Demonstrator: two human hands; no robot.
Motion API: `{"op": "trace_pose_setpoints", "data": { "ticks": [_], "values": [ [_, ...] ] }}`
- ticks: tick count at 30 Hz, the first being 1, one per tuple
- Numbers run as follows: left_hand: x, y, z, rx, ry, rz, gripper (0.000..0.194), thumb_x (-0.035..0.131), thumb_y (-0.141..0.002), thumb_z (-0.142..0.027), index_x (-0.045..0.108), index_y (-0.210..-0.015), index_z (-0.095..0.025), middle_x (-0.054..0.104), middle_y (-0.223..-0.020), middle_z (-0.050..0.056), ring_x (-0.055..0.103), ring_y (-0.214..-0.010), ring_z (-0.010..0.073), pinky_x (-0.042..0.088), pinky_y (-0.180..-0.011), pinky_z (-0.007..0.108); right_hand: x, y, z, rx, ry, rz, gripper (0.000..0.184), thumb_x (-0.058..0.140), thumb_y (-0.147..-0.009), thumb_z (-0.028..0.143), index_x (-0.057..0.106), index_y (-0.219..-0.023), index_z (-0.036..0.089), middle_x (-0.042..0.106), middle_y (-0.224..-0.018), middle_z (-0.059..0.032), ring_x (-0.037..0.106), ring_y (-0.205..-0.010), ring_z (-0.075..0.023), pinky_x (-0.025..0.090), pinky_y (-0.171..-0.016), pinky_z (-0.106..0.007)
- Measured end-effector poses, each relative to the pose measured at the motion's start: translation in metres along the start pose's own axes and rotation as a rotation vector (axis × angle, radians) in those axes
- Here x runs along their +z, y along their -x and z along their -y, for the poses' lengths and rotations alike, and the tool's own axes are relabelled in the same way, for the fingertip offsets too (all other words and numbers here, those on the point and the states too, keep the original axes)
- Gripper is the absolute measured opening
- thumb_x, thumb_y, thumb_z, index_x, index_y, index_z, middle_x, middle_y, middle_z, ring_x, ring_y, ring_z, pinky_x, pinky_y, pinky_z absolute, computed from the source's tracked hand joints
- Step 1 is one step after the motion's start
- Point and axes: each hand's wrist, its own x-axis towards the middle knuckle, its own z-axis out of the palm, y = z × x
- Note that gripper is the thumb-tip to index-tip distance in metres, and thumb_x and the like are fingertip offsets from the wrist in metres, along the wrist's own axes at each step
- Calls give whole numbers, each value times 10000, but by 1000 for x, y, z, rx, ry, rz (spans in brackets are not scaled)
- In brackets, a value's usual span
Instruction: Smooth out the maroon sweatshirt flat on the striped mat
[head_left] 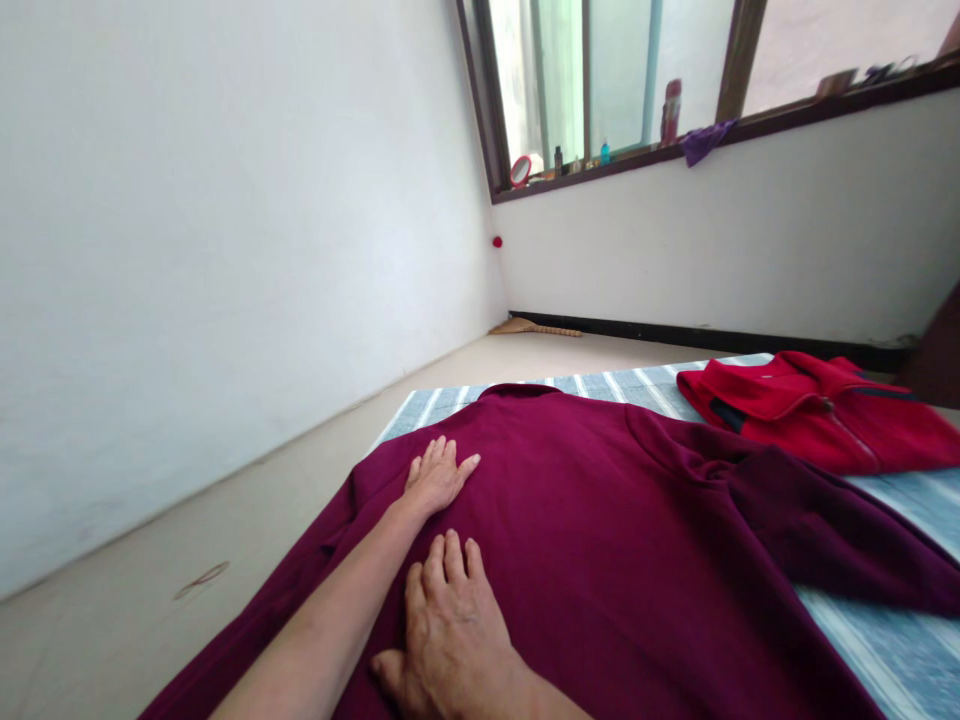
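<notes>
A dark magenta long-sleeved jacket lies spread out, back side up, over a blue and white striped cloth. Its collar is at the far edge, and one sleeve stretches out to the right. My left hand rests flat on the upper left of the jacket, fingers and thumb apart. Closer to me, my right hand lies palm down on the same garment, with its fingers slightly spread. Neither hand grips the fabric.
A folded red zip jacket lies at the right on the striped cloth. White walls rise at the left and ahead. A broom lies in the floor corner. The window sill holds a red-rimmed mirror, a bottle and a purple cloth.
</notes>
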Motion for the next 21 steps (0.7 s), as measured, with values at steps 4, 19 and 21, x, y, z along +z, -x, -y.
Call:
{"op": "trace_pose_setpoints", "data": {
  "ticks": [4, 19, 21],
  "values": [
    [6, 9, 3, 7, -23, -6, 779, 164, -885, -618, 261, -1453, -95, 172, -1547, 140, 99, -1433, 261, 131, -1138, 472, -2, 1, 2, 10, -12, -1, 752, 448, -857, 544, 420, -1356, -18, 320, -1430, -293, 224, -1363, -398, 199, -1104, -557],
    [10, 43, 0, -46, 31, -15, 774, 153, -886, -600, 248, -1457, -86, 140, -1553, 128, 73, -1437, 246, 110, -1147, 453, 11, 3, -1, -36, 13, -71, 664, 421, -885, 448, 357, -1420, 58, 358, -1430, -251, 295, -1342, -381, 253, -1087, -557],
    [12, 43, 1, -46, 35, -18, 760, 154, -887, -595, 253, -1457, -102, 141, -1554, 119, 74, -1437, 243, 111, -1147, 454, 11, 4, -1, -32, 18, -73, 639, 405, -893, 427, 358, -1422, 71, 359, -1434, -241, 295, -1344, -376, 252, -1087, -557]
  ]
}}
